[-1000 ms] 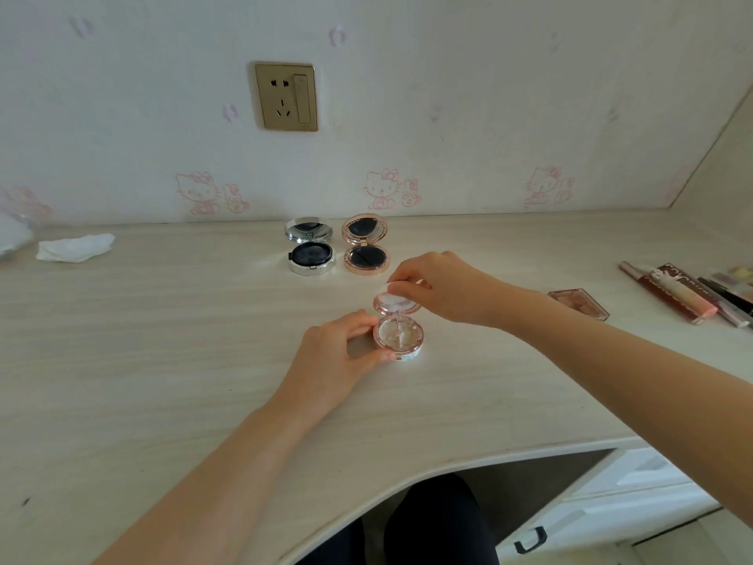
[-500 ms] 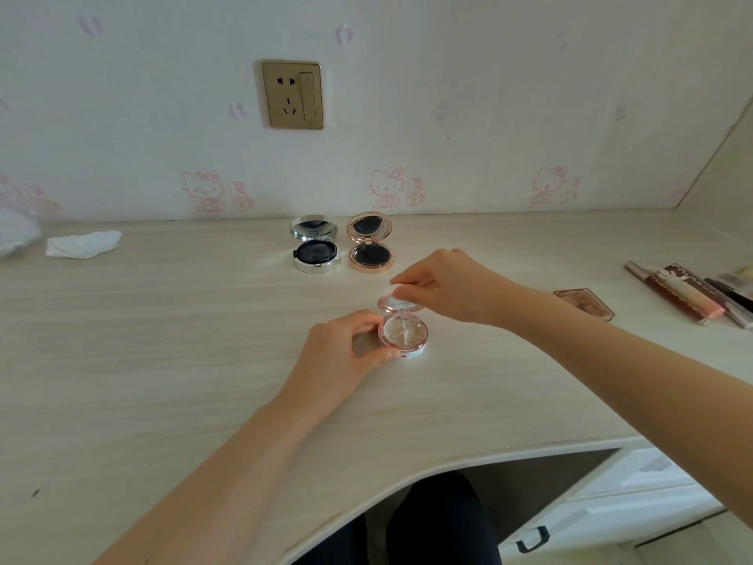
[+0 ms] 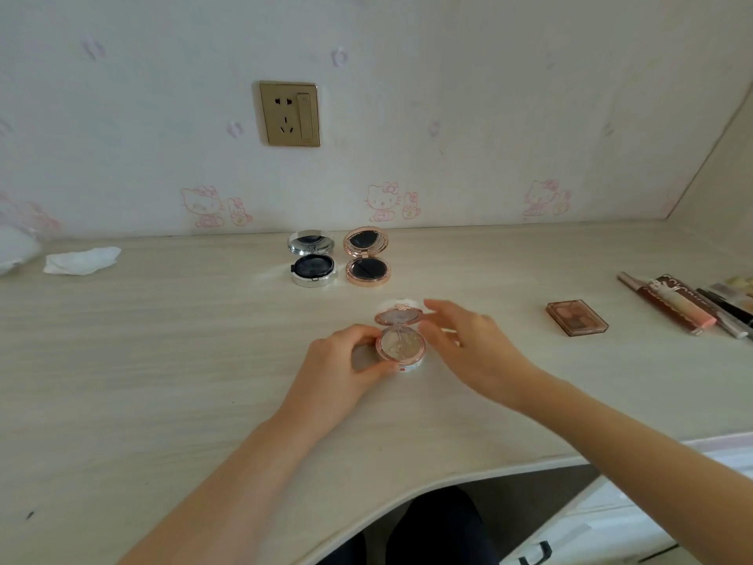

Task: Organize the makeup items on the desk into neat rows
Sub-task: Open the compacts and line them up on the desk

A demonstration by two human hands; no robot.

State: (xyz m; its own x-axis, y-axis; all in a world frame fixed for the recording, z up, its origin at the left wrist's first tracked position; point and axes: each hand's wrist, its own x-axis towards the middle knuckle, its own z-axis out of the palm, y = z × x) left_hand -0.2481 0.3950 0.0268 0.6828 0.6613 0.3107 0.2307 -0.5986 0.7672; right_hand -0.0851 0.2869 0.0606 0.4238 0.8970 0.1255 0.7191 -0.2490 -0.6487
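Your left hand [image 3: 346,360] grips the base of the open pink compact [image 3: 401,345] at mid-desk [image 3: 163,360], thumb and fingers curled round its left side. Your right hand [image 3: 468,344] hovers just right of it, fingers spread loosely, holding nothing.

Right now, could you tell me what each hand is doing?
Left hand: grips the open pink compact.
Right hand: open, fingers relaxed, holding nothing.

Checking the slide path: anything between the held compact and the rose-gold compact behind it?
Head view: bare desk between held compact and rose-gold compact.
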